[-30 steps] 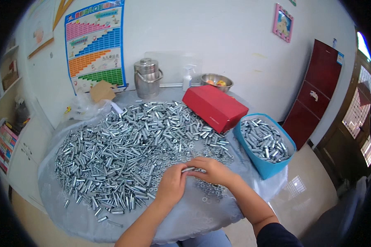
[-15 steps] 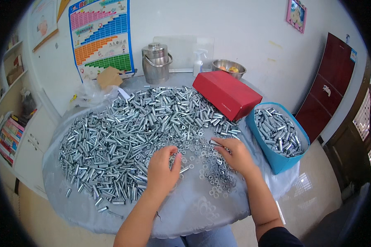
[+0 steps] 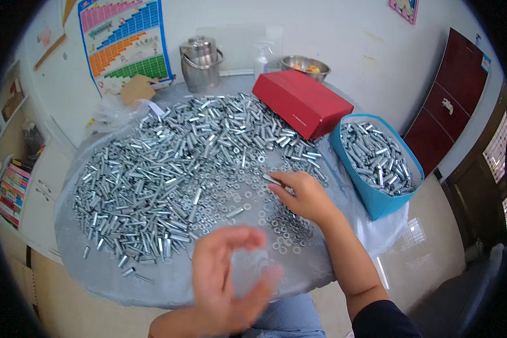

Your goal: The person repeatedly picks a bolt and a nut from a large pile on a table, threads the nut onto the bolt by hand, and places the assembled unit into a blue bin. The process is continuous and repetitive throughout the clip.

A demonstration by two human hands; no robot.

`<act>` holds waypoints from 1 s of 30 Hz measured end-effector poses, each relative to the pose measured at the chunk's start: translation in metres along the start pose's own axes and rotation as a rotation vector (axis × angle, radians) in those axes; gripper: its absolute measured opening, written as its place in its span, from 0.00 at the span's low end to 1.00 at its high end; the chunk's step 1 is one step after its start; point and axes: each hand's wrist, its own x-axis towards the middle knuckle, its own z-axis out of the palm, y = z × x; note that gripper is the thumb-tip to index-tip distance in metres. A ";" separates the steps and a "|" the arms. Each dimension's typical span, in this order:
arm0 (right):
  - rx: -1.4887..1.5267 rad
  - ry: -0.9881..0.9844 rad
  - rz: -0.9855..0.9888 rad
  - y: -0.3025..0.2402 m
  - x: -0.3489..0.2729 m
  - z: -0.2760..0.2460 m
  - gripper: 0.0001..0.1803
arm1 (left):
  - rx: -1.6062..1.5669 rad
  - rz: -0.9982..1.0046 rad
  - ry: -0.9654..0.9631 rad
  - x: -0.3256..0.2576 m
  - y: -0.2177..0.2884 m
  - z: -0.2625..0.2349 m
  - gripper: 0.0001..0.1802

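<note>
My right hand [image 3: 305,197] pinches a short silver metal sleeve [image 3: 272,179] between thumb and fingers, just above the small washers. My left hand [image 3: 217,281] is raised over the table's near edge, smeared by motion, with thumb and fingers apart and nothing visible between them. A wide heap of metal sleeves [image 3: 152,186] covers the left and far parts of the table. Loose washers [image 3: 287,228] lie below and beside my right hand, and a single sleeve [image 3: 235,212] rests among the washers between my hands.
A teal fabric bin [image 3: 380,208] full of sleeves stands at the right, beside a red box [image 3: 301,98]. Behind are a steel bowl [image 3: 290,62] with fruit, a spray bottle [image 3: 260,65] and a lidded steel pot [image 3: 200,70]. A plastic bag [image 3: 118,115] lies at the far left.
My left hand has pulled back toward me from the heap, its fingers spreading. My right hand has shifted slightly left, still holding the sleeve. The whole view has tilted downward.
</note>
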 end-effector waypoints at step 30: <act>0.028 0.058 0.033 0.013 -0.005 0.017 0.13 | -0.716 -1.041 0.220 0.015 0.049 0.059 0.20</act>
